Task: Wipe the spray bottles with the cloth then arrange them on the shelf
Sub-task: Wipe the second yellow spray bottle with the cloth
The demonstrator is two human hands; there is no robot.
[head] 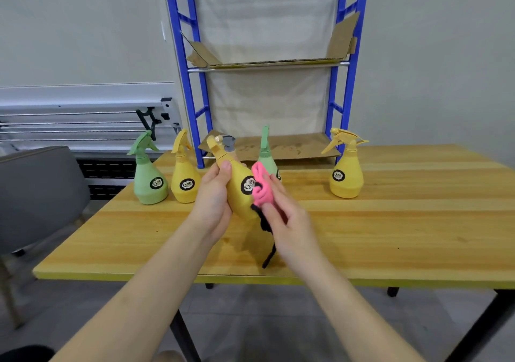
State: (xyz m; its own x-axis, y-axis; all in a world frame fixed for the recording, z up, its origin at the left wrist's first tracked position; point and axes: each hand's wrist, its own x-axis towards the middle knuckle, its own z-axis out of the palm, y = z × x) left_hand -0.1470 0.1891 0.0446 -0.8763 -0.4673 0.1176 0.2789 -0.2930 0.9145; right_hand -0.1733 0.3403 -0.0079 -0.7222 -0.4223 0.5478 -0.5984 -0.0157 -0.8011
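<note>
From the head camera, the left hand (213, 194) wraps its grip round the neck and shoulder of a yellow spray bottle (240, 186), tilting it above the counter (390, 222), probably so its side faces the pink cloth (262, 187). The right hand (287, 219) pinches that cloth against the bottle beside its round black label (249, 184), whose print is too blurred to read. Four more bottles wait upright near the blue shelf (338, 105): a green one (149, 176), a yellow one (184, 176), another green (267, 155) behind the cloth, and a far-right yellow one (346, 173). No bottle stands on the shelf yet.
</note>
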